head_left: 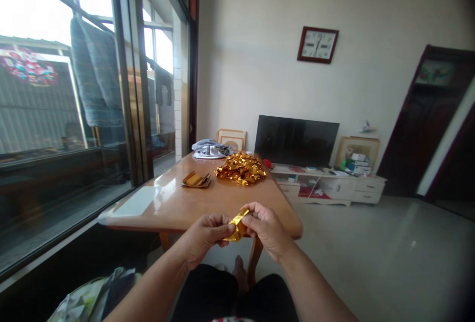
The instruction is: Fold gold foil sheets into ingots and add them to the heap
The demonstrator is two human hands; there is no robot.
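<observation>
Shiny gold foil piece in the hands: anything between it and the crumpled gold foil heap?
Nothing visible; glossy brown wooden tabletop lies between the shiny gold foil piece and the crumpled gold foil heap.

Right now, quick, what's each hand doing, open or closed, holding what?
Left hand: closed, pinching one end of the gold foil piece.
Right hand: closed, gripping the other end of the same piece.

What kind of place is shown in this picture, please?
It is most likely the living room of a home: a large television stands at a low white cabinet with drawers, and a square-cornered clock hangs on the plain wall.
</observation>
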